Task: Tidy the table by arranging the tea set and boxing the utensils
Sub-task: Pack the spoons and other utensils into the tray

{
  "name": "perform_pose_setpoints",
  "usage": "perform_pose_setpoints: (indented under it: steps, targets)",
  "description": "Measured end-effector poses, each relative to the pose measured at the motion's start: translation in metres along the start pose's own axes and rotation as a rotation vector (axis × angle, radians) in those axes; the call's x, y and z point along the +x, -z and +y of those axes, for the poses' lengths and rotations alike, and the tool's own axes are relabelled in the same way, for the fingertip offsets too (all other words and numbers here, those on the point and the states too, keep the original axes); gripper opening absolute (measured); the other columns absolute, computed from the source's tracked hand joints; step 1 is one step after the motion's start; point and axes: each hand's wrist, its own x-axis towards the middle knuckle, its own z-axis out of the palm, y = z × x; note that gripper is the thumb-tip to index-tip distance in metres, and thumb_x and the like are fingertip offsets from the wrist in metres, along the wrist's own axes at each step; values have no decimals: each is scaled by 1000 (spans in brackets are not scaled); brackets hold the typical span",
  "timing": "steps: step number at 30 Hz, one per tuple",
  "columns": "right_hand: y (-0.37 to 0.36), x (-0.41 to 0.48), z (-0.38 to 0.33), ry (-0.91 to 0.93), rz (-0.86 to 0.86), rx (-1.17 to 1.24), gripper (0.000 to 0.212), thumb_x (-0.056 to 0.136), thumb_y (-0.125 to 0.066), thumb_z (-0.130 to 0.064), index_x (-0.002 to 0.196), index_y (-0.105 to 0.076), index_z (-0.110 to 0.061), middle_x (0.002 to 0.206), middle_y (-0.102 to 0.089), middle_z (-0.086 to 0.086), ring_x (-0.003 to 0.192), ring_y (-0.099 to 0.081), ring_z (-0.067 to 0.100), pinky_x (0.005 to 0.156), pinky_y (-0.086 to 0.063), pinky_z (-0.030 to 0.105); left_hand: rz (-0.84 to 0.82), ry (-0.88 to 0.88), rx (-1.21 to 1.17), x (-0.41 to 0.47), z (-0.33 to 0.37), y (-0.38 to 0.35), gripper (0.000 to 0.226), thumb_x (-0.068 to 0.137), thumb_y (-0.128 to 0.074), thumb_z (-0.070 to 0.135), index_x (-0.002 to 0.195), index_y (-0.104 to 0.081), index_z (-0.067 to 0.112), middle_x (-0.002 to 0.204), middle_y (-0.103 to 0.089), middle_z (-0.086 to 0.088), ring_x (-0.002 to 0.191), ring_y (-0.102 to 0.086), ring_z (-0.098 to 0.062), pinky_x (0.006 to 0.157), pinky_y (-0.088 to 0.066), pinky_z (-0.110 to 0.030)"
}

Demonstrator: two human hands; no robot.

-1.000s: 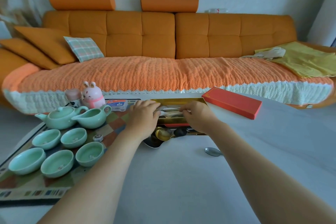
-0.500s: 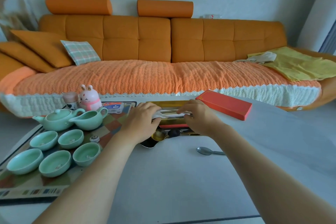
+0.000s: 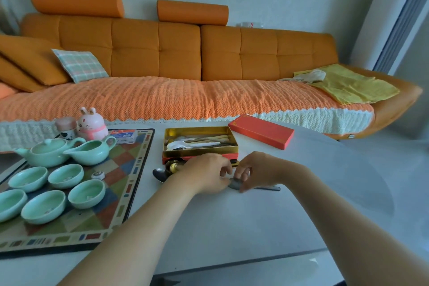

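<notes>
Head camera looked down over both forearms to the pale surface (image 3: 232,227). The hands met just in front of me, fingertips nearly touching. My right hand (image 3: 260,170) was curled, with thumb and fingers pinching the bowl end of a grey spoon (image 3: 267,187) that lay flat on the surface, its handle running out to the right past the wrist. My left hand (image 3: 205,174) was curled as well, its fingers close against the same spoon's tip, but I could not tell whether it gripped anything.

Just beyond the hands stood the open box (image 3: 199,153), gold inside with a red base, holding a white spoon (image 3: 177,145) and several long utensils laid lengthwise. Its red lid (image 3: 261,131) lay flat beyond and to the right of the right hand, beside the box. Between the box and the left hand a gold spoon (image 3: 174,167) peeked out among other dark utensils, and a dark spoon (image 3: 159,173) lay just left of that hand.

Further left of the left hand was a patterned mat (image 3: 130,181) carrying the green tea set: a teapot (image 3: 50,152) beside a pitcher (image 3: 91,150) at the far side, and five cups (image 3: 87,194) grouped nearer to me.
</notes>
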Motion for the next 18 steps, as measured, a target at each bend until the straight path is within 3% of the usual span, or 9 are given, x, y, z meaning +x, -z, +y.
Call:
perform_pose_setpoints:
  steps: [4,7,13,15,18]
  targets:
    - [-2,-2,2,-17,27,49,17,78,-80,-32,94,-75,-32,80,-65,-24,79,-62,0,71,-42,18,-74,-3,20,2,5,-5,35,80,-65,42,115,-63,37,99,-60,18,87,-59,-7,77,-56,-31]
    - [-5,2,3,-28,95,100,16,79,-80,-31,95,-76,-30,82,-66,-22,78,-62,0,66,-41,15,-39,24,-14,1,4,-3,29,85,-63,41,113,-65,34,101,-63,14,89,-60,-10,74,-52,-28]
    - [-5,19,-3,16,297,202,6,86,-72,-28,91,-75,-27,79,-68,-11,75,-64,11,63,-47,19,273,65,7,-1,-14,13,15,91,-59,24,101,-68,31,97,-68,8,87,-61,-14,68,-50,-30]
    - [-4,26,-7,37,323,259,14,92,-61,-25,95,-75,-24,79,-70,-2,68,-63,17,61,-49,28,415,85,18,-2,-24,21,12,91,-60,22,98,-68,28,95,-68,11,79,-58,-10,59,-42,-24]
    - [1,39,-15,81,313,310,26,98,-49,-20,109,-71,-29,86,-72,1,61,-53,15,59,-44,30,571,91,95,-5,-40,31,8,90,-63,17,95,-69,20,95,-69,8,85,-60,-13,61,-41,-24]
